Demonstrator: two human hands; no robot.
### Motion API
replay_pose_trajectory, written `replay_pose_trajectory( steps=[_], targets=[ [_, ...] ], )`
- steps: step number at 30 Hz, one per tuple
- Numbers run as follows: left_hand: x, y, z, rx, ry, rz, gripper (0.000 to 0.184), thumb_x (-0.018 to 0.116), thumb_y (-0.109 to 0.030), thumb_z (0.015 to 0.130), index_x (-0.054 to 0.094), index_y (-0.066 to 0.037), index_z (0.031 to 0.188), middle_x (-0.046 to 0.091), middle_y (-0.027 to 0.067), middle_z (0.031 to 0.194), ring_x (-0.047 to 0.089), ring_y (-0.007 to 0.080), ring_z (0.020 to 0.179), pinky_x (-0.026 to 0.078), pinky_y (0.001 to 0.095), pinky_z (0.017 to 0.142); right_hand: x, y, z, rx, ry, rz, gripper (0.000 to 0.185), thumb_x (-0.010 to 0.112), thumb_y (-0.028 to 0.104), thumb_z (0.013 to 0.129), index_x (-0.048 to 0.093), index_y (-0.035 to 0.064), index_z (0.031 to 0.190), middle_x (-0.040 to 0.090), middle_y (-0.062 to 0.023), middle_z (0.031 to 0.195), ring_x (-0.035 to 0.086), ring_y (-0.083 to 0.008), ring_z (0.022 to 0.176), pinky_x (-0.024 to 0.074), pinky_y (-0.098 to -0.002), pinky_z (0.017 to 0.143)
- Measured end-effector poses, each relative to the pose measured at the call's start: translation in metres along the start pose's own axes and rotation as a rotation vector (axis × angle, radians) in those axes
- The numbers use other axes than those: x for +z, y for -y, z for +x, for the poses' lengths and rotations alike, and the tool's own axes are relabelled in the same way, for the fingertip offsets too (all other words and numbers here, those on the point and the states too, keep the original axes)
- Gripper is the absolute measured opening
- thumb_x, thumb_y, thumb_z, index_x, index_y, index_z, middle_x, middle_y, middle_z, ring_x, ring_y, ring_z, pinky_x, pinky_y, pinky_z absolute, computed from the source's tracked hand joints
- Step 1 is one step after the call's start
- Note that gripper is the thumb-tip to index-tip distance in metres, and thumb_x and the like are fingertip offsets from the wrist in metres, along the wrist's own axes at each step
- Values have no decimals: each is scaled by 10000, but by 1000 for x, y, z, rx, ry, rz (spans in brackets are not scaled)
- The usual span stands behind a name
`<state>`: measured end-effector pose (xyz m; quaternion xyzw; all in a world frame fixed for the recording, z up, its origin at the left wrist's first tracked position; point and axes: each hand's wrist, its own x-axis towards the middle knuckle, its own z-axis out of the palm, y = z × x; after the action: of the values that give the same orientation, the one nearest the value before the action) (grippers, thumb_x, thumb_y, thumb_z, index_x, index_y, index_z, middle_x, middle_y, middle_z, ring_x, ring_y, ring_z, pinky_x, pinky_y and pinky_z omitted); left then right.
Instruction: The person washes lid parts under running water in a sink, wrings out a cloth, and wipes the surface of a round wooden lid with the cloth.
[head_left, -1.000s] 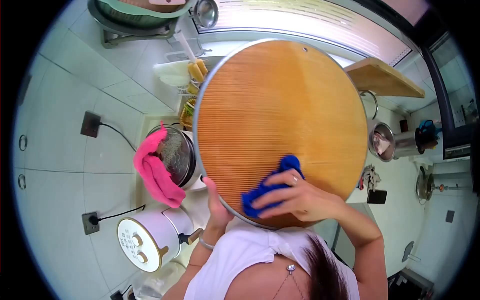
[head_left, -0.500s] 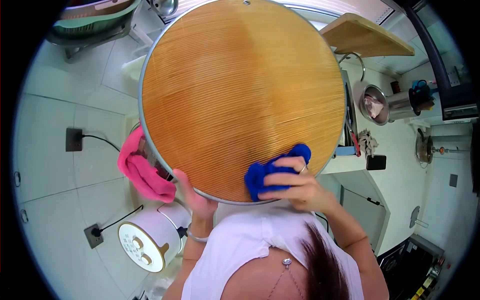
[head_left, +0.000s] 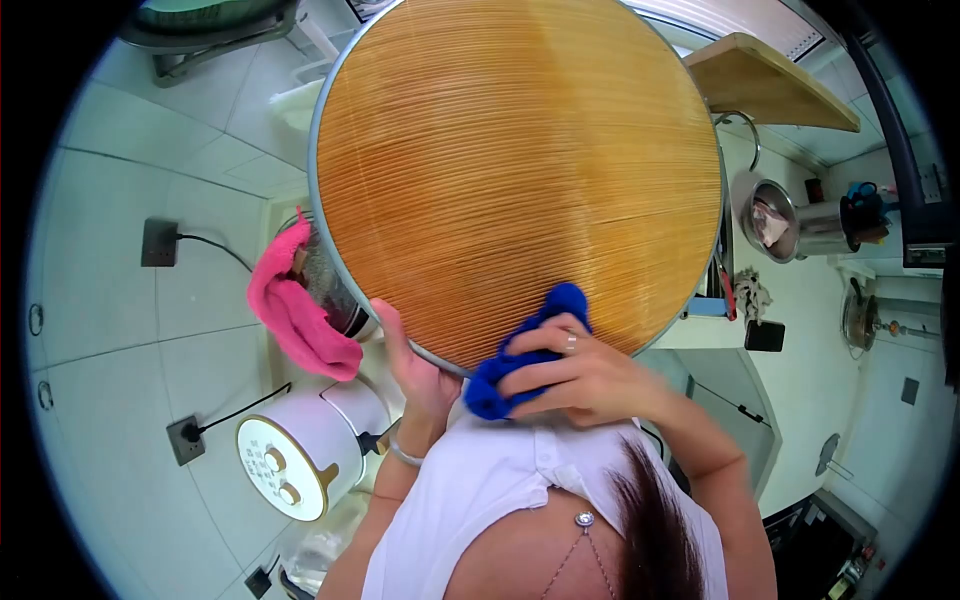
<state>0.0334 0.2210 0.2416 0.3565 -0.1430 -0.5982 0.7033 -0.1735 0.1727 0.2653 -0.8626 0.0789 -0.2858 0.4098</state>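
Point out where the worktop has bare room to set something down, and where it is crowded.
The right-hand counter looks bare between the phone, the pan and the grey disc. It is crowded around the bowl and rag, and at left by the cooker and pink cloth. The board hides the middle.

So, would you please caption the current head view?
Left hand grips a round board; right hand holds a blue cloth against it.

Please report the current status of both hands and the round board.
Left hand grips grey rim of round, ribbed brown board. Right hand holds bunched blue cloth at lower edge. Pink cloth beyond left rim, touching neither hand.
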Motion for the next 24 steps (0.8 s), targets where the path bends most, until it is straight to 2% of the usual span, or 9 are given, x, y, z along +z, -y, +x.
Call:
replay_pose_trajectory(
  steps=[3,7,11,13,15,19,22,23,24],
  targets=[
    [-1,0,5,20,-61,-53,694,347,-565,1000,336,-39,1453,460,113,1427,480,261,1270,395,401,1072,-30,1,-45,154,-31,-67,348,683,-38,555,740,128,855,680,5,1020,555,-304,1092,390,-444,941],
    [-12,-2,6,-22,48,-142,668,345,-545,1009,347,-42,1449,446,108,1442,466,265,1284,393,398,1070,-52,-24,-102,385,-414,-235,342,596,-124,564,745,122,749,686,-45,962,563,-289,1043,422,-403,935],
    [-14,-6,8,31,-41,13,627,330,-508,1026,354,-40,1442,460,113,1429,476,261,1273,399,399,1060,-78,-73,-110,531,-931,-558,295,554,-115,689,724,67,847,664,-129,1052,568,-299,1074,427,-386,954],
    [-19,-8,7,28,-13,-44,606,315,-482,1036,355,-30,1438,467,118,1423,483,258,1269,408,395,1051,-98,-103,-99,626,-1161,-672,296,551,-81,791,707,55,1003,654,-150,1106,595,-295,1057,442,-340,935],
    [-30,-8,11,64,7,59,606,324,-485,1033,376,-35,1435,464,112,1436,479,267,1281,396,390,1066,-142,-138,-64,576,-1257,-512,300,551,-37,850,677,38,1112,649,-167,1069,619,-304,1011,459,-320,888],
    [-40,-7,10,80,-12,175,613,321,-479,1034,374,-13,1429,473,136,1422,488,265,1275,412,384,1053,-190,-188,6,454,-1284,-606,273,549,9,852,679,26,1090,674,-212,1030,653,-352,944,494,-356,847],
    [-46,-3,5,114,-43,261,611,320,-468,1037,377,4,1421,479,147,1413,496,264,1264,421,385,1040,-191,-194,75,314,-1256,-648,305,536,-10,788,704,45,1036,656,-227,879,634,-351,734,488,-399,674],
    [-43,-2,3,121,-45,260,611,320,-468,1037,377,4,1421,479,147,1413,496,264,1264,421,385,1040,-178,-174,98,337,-1196,-587,330,520,-36,776,705,60,1032,660,-209,864,620,-354,754,475,-414,697],
    [-36,-1,0,149,-34,273,606,321,-462,1039,383,10,1414,488,149,1401,506,264,1250,427,387,1031,-163,-172,119,130,-1166,-692,362,512,-55,775,701,82,1052,664,-188,875,612,-342,808,453,-432,749]
  ],
)
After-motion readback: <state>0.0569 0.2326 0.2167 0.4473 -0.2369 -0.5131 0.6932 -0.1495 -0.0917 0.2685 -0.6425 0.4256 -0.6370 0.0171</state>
